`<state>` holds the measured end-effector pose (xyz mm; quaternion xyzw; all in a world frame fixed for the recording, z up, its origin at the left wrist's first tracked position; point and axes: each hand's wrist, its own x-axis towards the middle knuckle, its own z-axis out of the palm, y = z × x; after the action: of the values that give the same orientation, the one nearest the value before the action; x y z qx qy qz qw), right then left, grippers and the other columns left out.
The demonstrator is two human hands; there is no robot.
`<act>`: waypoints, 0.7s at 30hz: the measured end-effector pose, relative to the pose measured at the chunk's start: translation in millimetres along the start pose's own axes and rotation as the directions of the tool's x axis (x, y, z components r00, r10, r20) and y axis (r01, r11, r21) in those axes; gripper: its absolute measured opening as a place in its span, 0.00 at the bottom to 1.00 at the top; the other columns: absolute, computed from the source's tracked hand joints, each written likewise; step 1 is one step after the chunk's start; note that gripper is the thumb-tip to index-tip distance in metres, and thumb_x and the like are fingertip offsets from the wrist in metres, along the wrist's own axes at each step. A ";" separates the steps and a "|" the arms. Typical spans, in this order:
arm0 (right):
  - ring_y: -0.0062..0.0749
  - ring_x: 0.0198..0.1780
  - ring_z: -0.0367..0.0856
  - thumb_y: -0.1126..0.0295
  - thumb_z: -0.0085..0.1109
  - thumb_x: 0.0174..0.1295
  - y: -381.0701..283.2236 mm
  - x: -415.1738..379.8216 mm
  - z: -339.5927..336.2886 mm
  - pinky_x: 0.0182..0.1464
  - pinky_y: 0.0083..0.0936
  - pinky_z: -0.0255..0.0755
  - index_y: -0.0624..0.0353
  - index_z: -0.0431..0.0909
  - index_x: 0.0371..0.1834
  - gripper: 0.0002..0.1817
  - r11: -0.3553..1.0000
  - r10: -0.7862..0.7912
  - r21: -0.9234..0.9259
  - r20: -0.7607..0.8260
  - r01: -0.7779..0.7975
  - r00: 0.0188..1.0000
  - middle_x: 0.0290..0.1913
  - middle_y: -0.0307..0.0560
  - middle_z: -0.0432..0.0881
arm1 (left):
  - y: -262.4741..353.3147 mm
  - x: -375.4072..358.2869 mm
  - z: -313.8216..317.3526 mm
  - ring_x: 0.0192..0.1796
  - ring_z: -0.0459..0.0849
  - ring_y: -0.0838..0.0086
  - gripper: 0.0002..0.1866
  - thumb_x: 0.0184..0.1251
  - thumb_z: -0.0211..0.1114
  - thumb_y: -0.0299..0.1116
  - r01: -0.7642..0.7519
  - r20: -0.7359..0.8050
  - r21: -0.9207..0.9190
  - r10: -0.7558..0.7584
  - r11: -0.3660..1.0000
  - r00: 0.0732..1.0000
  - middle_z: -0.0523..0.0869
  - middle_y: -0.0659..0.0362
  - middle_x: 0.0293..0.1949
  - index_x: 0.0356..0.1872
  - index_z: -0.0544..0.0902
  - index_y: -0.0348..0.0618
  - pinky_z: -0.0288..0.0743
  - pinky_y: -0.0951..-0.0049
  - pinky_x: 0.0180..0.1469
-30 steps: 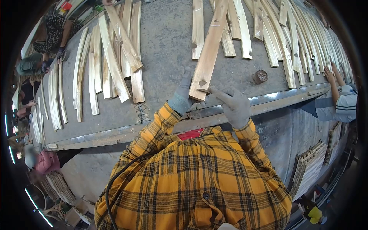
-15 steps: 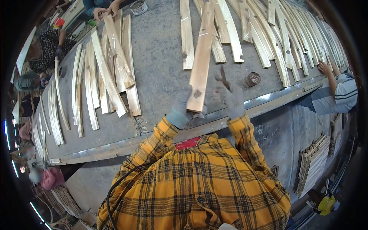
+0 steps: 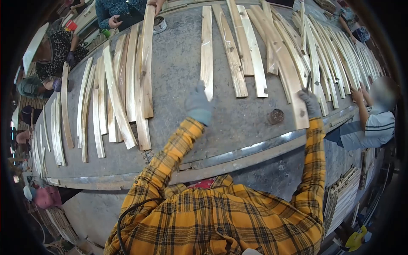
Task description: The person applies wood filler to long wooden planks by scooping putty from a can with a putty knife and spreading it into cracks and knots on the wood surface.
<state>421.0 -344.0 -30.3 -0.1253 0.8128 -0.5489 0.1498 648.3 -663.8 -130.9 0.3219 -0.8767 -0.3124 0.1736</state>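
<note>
My left hand (image 3: 199, 104), in a grey glove, reaches over the near end of a pale wooden plank (image 3: 207, 51). Its fingers are stretched forward and overlap the plank's left edge. On the right, my gloved right hand (image 3: 310, 103) is closed round a thin dark blade-like tool (image 3: 308, 81) that points away from me. The same hand lies against the right edge of a long knotted plank (image 3: 285, 63), whose near end extends toward the table's front edge. Between my hands, another plank with a white chalk squiggle (image 3: 231, 53) rests on the table.
A small tin of brown stuff (image 3: 276, 116) stands on the dark metal table (image 3: 178, 76). Several planks (image 3: 114, 97) lie to the left and more to the right. Across the table a person (image 3: 123, 12) holds a plank; another person (image 3: 369, 114) works at the right.
The knotted plank, held before me earlier, now lies on the right among the others. My right hand moved right with the tool; my left let go of that plank and moved to another.
</note>
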 end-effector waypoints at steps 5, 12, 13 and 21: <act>0.21 0.36 0.77 0.67 0.62 0.55 -27.3 28.6 -47.9 0.39 0.18 0.71 0.69 0.77 0.49 0.20 0.992 0.048 -0.115 -0.052 -0.054 0.997 0.37 0.40 0.81 | -8.3 45.6 26.5 0.53 0.74 0.53 0.42 0.51 0.68 0.52 0.153 0.142 0.258 -0.193 0.954 0.971 0.73 0.46 0.52 0.64 0.62 0.42 0.71 0.60 0.54; 0.24 0.43 0.78 0.63 0.67 0.54 53.6 50.1 -78.4 0.48 0.18 0.70 0.69 0.74 0.55 0.28 0.999 0.044 -0.012 -0.022 -0.044 0.999 0.42 0.42 0.81 | 17.4 -6.4 54.6 0.52 0.77 0.53 0.50 0.50 0.68 0.52 -0.026 0.327 0.029 0.015 0.999 0.945 0.74 0.45 0.52 0.70 0.51 0.45 0.73 0.60 0.53; 0.24 0.43 0.78 0.63 0.67 0.54 58.0 48.1 -78.3 0.48 0.19 0.70 0.70 0.74 0.55 0.29 0.998 0.051 -0.027 -0.032 -0.052 0.998 0.42 0.42 0.81 | 25.2 -10.0 56.4 0.52 0.78 0.54 0.50 0.51 0.68 0.53 -0.113 0.437 -0.118 0.154 0.987 0.886 0.74 0.46 0.52 0.71 0.49 0.46 0.73 0.60 0.53; 0.26 0.39 0.80 0.63 0.66 0.54 16.3 41.2 -80.7 0.41 0.22 0.73 0.66 0.75 0.53 0.26 0.821 -0.071 -0.557 -0.317 -0.125 0.946 0.40 0.45 0.82 | 50.0 25.1 31.7 0.51 0.77 0.58 0.37 0.57 0.64 0.50 -0.175 0.240 0.163 0.133 0.971 0.962 0.74 0.50 0.51 0.66 0.62 0.49 0.74 0.61 0.49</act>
<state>351.6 -284.2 -21.3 -0.0609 0.9544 -0.2914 -0.0221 591.1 -637.0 -118.9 0.2291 -0.9382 -0.2511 0.0659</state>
